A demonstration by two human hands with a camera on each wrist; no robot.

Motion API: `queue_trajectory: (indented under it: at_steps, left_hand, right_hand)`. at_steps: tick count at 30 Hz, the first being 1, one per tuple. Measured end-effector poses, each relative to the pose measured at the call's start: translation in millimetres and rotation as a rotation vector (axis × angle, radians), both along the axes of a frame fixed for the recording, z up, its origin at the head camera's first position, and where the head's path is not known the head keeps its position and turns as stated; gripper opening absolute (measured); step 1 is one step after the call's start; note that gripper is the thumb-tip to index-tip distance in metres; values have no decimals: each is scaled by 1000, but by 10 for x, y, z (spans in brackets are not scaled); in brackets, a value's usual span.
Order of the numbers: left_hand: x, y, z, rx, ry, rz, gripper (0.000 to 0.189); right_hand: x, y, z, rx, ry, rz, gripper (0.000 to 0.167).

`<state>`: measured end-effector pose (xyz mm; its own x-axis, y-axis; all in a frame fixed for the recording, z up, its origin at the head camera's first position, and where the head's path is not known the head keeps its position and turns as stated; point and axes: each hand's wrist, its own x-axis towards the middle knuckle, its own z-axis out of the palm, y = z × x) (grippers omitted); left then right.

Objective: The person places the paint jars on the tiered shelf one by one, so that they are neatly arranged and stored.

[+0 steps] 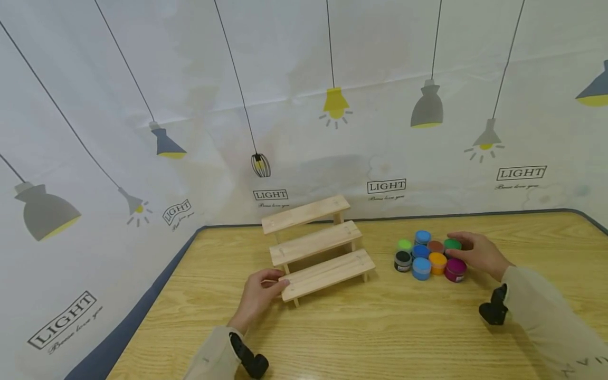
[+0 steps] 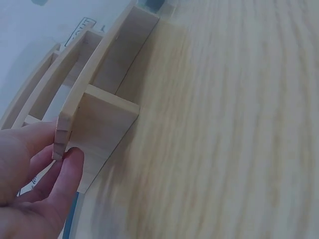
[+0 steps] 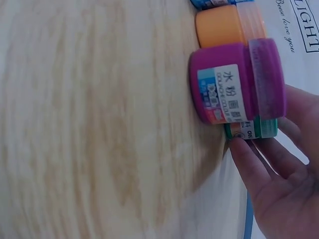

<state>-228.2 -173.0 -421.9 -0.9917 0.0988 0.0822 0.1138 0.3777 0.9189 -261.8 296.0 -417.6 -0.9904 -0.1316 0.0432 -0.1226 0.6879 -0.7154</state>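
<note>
A three-tier wooden display stand (image 1: 328,275) stands near the back of the table. My left hand (image 1: 256,296) pinches the left end of its lowest step, thumb on top and fingers beneath the board (image 2: 62,132). To the stand's right, several small paint jars are bunched together. My right hand (image 1: 482,257) grips the green paint jar (image 1: 453,244) at the cluster's right edge, thumb in front and fingers behind. The purple paint jar (image 3: 219,82), labelled gouache, partly hides the green one in the right wrist view.
Around them sit an orange jar (image 1: 437,262), a brown jar (image 1: 435,247), a black jar (image 1: 402,261), a yellow-green jar (image 1: 405,245) and several blue ones (image 1: 421,268). Behind the wooden table (image 1: 361,332) hangs a sheet (image 1: 294,116) printed with lamps.
</note>
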Motion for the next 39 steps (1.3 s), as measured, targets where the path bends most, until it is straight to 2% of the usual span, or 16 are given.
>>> queue_trajectory:
  at_steps: [7,13,18,30,35,39]
  left_hand:
    - [-7,-15,39,33,-44,-35,29]
    - [-21,-32,93,-8,-73,-52,30]
    - [-30,-37,97,-20,-83,-54,29]
    - [-25,-33,82,0,-65,-74,30]
    - [-22,-30,77,0,-48,-76,29]
    - [11,-14,121,5,-49,-72,27]
  right_hand:
    - [-21,26,-30,-49,-2,12,55]
    - [-41,53,-48,-57,15,28,51]
    - [-53,74,-66,-49,24,33,50]
    - [-31,58,-62,-35,18,9,50]
    - [4,51,-2,-14,32,15,52]
    - [37,55,74,9,55,22,53]
